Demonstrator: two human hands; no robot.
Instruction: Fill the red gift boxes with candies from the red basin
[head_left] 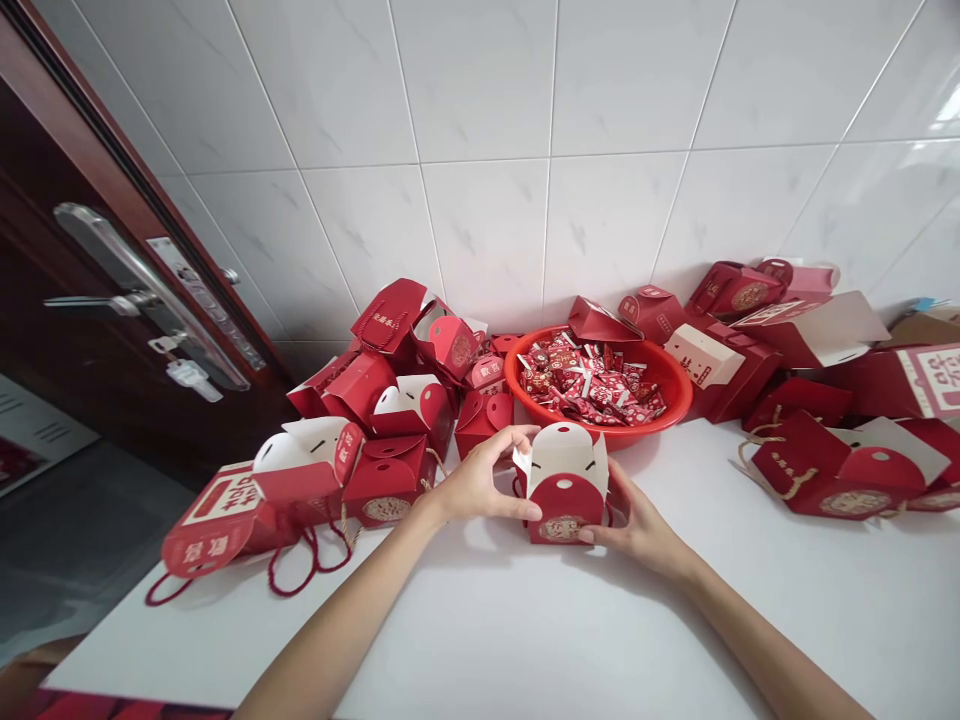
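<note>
A small red gift box point(566, 505) with gold print stands upright on the white table, its top flaps up and its pale inside showing. My left hand point(491, 478) grips its left side, thumb on the front and fingers at the upper left flap. On the right side, my right hand point(637, 520) holds the box low down, thumb against the front corner and fingers behind. Dark red cord shows at both sides of it. Just behind stands an orange-red plastic basin point(679, 400), filled with red-wrapped sweets point(589, 380).
Many red gift boxes point(390, 480) are heaped at the left, some with cord handles. More boxes point(832, 470) lie at the right on the white table point(480, 620). A tiled wall point(487, 220) rises behind. A dark door with a metal handle point(142, 290) is at the left.
</note>
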